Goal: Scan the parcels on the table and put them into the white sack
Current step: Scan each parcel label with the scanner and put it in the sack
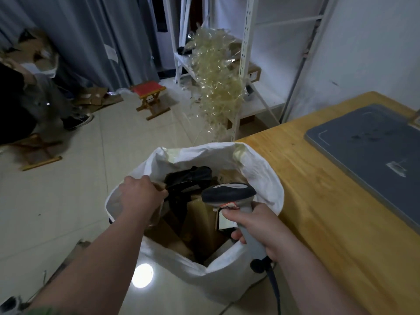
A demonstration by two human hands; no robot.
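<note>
Your left hand (141,194) reaches into the mouth of the white sack (268,178), fingers curled downward against the black parcel (188,176). Their tips are hidden, so you cannot tell whether they grip it. Your right hand (254,226) is wrapped tight round the scanner (228,192), its head over the sack's opening above the brown boxes (200,214). The sack's right rim sits just beside the wooden table (318,201). Open floor (68,201) lies to the left.
</note>
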